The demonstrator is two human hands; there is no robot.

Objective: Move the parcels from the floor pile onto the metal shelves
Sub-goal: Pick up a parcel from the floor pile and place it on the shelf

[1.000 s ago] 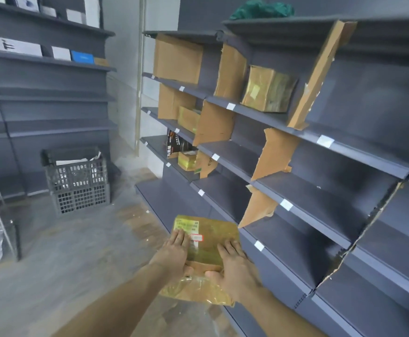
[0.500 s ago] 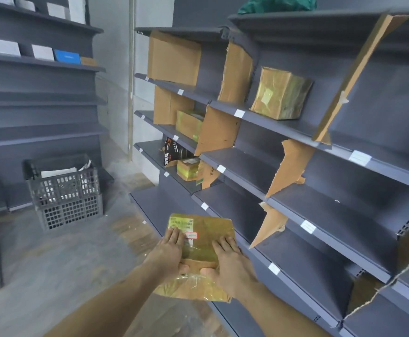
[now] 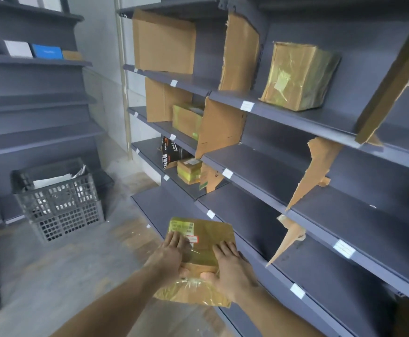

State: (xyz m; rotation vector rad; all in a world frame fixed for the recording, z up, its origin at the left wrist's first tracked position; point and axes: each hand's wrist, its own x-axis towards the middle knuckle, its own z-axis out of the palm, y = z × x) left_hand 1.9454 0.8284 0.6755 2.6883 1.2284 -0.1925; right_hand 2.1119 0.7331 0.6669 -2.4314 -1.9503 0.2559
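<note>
A person holds a flat yellow-brown parcel (image 3: 202,242) in both hands in front of a run of grey metal shelves (image 3: 320,215), the package carried in the air just off the front edge of the lower tiers and resting on none of them. The left hand (image 3: 172,257) lies flat on the parcel's top face, fingers close together and pointing forward, thumb tucked under the near edge; the right hand (image 3: 230,263) mirrors it on the other side, fingers together on top and thumb beneath, so that both hands are clamped on the package. A white shipping label (image 3: 181,227) with a small red-edged sticker shows between the fingertips, and loose clear wrapping (image 3: 191,291) sags below the wrists. On the shelves, torn cardboard dividers (image 3: 313,171) stand between bays. A taped box (image 3: 298,76) sits on an upper tier, a second wrapped box (image 3: 186,120) one tier down to the left, and a small box (image 3: 189,170) beside a dark printed packet (image 3: 173,153) lower still. On the concrete floor to the left stands a grey plastic crate (image 3: 60,203) holding white papers, before another grey shelving unit (image 3: 33,93) that carries white and blue boxes (image 3: 46,51).
</note>
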